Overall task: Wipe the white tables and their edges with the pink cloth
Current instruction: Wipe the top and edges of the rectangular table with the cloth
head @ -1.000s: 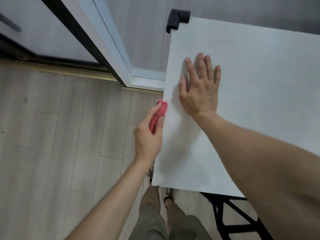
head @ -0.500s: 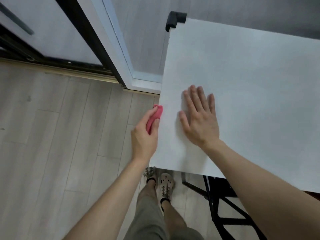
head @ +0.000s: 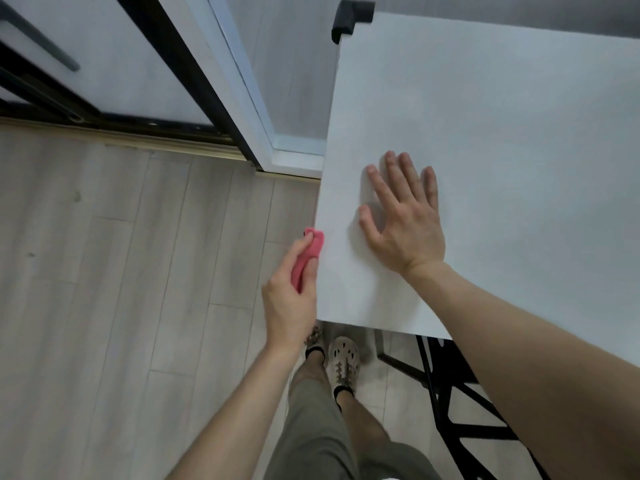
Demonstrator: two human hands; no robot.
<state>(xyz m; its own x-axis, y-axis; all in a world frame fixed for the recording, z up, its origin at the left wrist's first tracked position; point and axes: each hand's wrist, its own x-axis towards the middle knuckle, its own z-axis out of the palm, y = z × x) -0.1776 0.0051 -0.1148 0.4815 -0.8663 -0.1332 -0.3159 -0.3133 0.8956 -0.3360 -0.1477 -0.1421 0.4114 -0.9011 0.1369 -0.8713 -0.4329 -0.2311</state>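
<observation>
Along the left edge of a white desk [head: 502, 133], close to its front left corner, a person's left hand [head: 289, 299] is pinching a folded pink cloth [head: 310, 254] and holding it against that edge. The grip is closing round the cloth, with the thumb lying on the desk side and the fingers wrapping the outer side. Only a narrow strip of cloth and its rounded tip are showing past the fingertips; the hand is hiding the remainder. The left forearm is reaching up from the bottom of the picture.

On the desk top, just in from the same left edge, the right hand [head: 405, 226] is resting palm down. Its grip is spread flat, holding nothing, with straight fingers pointing towards the far edge and the thumb angling out towards the cloth. The two hands are near each other but apart. The right forearm is crossing the front edge and is being cut off at the lower right.

A black corner guard [head: 349, 19] is capping the far left corner. The desk's right side is running out of view. Below the front edge, part of a black frame [head: 446, 410] is showing. The person's pale shoes [head: 344, 358] are standing on a light plank floor [head: 121, 306], the left wrist partly covering one of them. A dark-framed door [head: 104, 64] is filling the upper left.
</observation>
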